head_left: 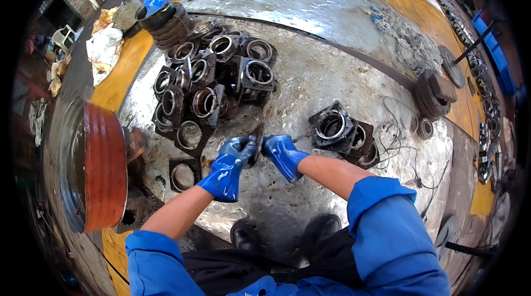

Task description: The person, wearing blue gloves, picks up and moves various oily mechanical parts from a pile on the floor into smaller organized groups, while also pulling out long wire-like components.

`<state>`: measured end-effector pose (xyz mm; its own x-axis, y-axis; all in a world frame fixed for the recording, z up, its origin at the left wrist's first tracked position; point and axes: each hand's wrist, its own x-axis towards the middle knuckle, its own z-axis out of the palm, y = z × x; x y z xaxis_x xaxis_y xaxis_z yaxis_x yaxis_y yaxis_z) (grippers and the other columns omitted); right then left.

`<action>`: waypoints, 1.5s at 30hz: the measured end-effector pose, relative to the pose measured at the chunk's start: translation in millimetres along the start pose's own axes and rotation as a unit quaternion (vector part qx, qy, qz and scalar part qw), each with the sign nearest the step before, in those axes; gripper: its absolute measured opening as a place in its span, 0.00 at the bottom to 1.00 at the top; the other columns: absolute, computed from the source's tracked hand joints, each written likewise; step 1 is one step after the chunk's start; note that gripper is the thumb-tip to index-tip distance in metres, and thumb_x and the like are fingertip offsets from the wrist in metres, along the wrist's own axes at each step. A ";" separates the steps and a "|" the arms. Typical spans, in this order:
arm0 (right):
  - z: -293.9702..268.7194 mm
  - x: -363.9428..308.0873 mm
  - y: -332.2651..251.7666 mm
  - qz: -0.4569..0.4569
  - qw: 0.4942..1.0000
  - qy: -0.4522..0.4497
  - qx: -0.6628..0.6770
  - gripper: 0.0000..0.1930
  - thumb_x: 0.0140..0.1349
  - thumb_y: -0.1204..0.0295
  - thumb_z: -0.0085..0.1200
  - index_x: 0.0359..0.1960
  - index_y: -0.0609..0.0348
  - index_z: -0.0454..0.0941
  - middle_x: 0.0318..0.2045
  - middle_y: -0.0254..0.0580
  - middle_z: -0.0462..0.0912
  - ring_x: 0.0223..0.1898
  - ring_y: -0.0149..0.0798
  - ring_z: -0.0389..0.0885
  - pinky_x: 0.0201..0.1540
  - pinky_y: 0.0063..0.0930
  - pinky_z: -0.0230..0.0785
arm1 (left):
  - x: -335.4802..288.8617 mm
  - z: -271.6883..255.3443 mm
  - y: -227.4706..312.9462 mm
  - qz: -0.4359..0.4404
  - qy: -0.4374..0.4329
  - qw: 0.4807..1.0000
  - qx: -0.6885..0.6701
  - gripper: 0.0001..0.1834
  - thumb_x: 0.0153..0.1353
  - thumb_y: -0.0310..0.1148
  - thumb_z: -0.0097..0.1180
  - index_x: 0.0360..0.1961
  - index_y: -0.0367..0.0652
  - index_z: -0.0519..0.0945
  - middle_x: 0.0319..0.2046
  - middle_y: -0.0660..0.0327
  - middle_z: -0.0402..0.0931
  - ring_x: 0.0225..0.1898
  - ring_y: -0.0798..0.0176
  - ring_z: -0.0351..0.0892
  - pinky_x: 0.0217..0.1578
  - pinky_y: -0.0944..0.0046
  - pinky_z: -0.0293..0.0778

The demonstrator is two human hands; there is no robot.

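Note:
Both my hands wear shiny blue rubber gloves and are close together over the metal floor plate. My left hand point(233, 155) is closed on a dark, flat metal piece point(258, 140), which stands nearly edge-on to me. Against its other side rests my right hand point(281, 154), its fingers curled in on the same piece. Glove and angle hide most of the piece's face. Beyond and left of my hands lies a pile of greasy square metal flanges with round holes point(206, 102). To the right is a smaller stack of similar flanges point(333, 125).
A large rust-red drum point(104, 166) lies at my left. Thin wire point(399, 138) is tangled on the plate at the right, near stacked dark iron blocks point(434, 95). Beyond the pile stands a dark bucket point(156, 16) with blue plastic in it. My black boots point(246, 235) are below.

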<state>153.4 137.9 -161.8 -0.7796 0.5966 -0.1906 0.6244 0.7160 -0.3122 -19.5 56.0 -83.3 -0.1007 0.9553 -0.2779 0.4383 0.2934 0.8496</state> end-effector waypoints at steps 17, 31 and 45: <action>-93.7 -17.4 -8.7 0.028 0.979 -0.004 0.202 0.15 0.65 0.53 0.57 0.47 0.43 0.85 0.41 0.46 0.88 0.43 0.53 0.87 0.43 0.42 0.78 | -14.8 -84.5 128.9 0.144 -0.005 0.960 0.239 0.24 0.60 0.37 0.69 0.56 0.39 0.82 0.46 0.51 0.86 0.46 0.60 0.86 0.50 0.62 0.80; -208.7 -109.8 56.9 0.078 0.966 -0.005 0.247 0.14 0.67 0.67 0.57 0.52 0.53 0.84 0.44 0.46 0.88 0.43 0.41 0.87 0.50 0.34 0.76 | 13.9 -15.2 161.1 0.240 -0.038 0.881 0.406 0.14 0.63 0.37 0.60 0.50 0.54 0.85 0.38 0.54 0.86 0.40 0.49 0.86 0.42 0.53 0.82; -247.1 -104.6 23.4 -0.025 0.883 0.190 0.428 0.34 0.59 0.65 0.72 0.66 0.56 0.71 0.59 0.47 0.80 0.54 0.35 0.80 0.58 0.29 0.74 | 21.6 -41.3 262.1 0.463 0.226 0.791 0.329 0.12 0.63 0.31 0.57 0.48 0.46 0.84 0.38 0.59 0.87 0.32 0.63 0.86 0.29 0.67 0.83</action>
<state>261.8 181.8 80.8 -0.6308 0.7669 0.1182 0.1973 0.3059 -0.9314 56.4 155.0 151.9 0.2916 0.7079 0.6433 0.8661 -0.4808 0.1365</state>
